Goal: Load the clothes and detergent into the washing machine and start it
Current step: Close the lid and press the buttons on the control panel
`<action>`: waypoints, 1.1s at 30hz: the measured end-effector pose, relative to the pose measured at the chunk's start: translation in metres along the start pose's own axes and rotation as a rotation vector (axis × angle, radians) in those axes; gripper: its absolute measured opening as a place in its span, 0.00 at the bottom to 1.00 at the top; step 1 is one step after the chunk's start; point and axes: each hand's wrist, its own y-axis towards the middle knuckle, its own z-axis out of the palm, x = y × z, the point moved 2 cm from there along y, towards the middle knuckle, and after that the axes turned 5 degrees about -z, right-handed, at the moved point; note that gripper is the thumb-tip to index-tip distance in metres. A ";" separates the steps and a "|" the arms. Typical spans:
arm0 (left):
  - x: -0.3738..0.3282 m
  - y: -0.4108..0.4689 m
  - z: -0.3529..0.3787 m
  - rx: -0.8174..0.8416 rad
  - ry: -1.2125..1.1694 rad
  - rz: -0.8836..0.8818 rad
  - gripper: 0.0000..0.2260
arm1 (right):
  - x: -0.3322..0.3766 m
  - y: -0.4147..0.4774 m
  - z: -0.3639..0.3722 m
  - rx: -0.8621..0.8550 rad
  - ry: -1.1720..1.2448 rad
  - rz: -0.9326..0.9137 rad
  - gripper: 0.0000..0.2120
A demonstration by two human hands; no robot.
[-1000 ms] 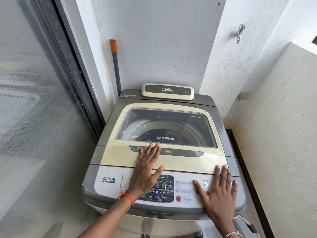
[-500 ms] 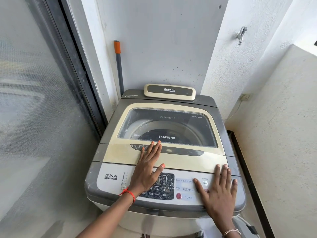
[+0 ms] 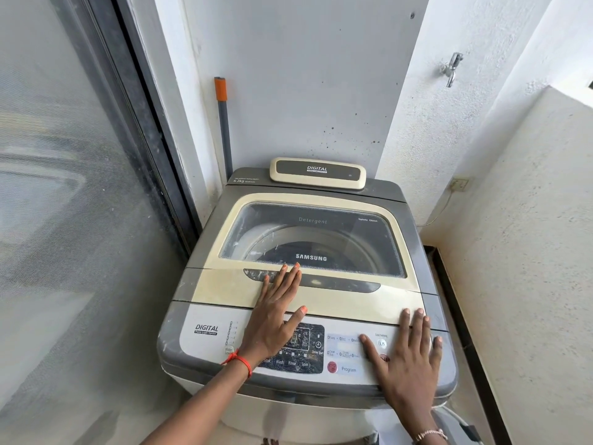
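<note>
The washing machine (image 3: 308, 316) lid (image 3: 224, 285) is closed; no clothes or detergent visible, so loading seems not begun; left hand (image 3: 272, 319) at 10 o'clock and right hand (image 3: 407, 354) at 4 o'clock lie flat, fingers spread, holding nothing.

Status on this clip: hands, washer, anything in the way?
Left hand flat on the shut lid, fingertips at its handle recess. Right hand flat on the control panel. No clothes or detergent in view. Nothing blocking.
</note>
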 end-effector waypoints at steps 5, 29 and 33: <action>0.001 0.001 0.001 0.000 0.001 -0.001 0.29 | 0.001 0.000 0.000 -0.012 0.021 -0.005 0.48; 0.000 0.000 0.001 0.004 0.049 -0.002 0.28 | 0.001 -0.001 0.001 -0.034 0.004 -0.011 0.48; 0.000 0.000 0.001 0.004 0.053 -0.003 0.28 | 0.000 -0.001 0.002 -0.028 0.007 -0.011 0.48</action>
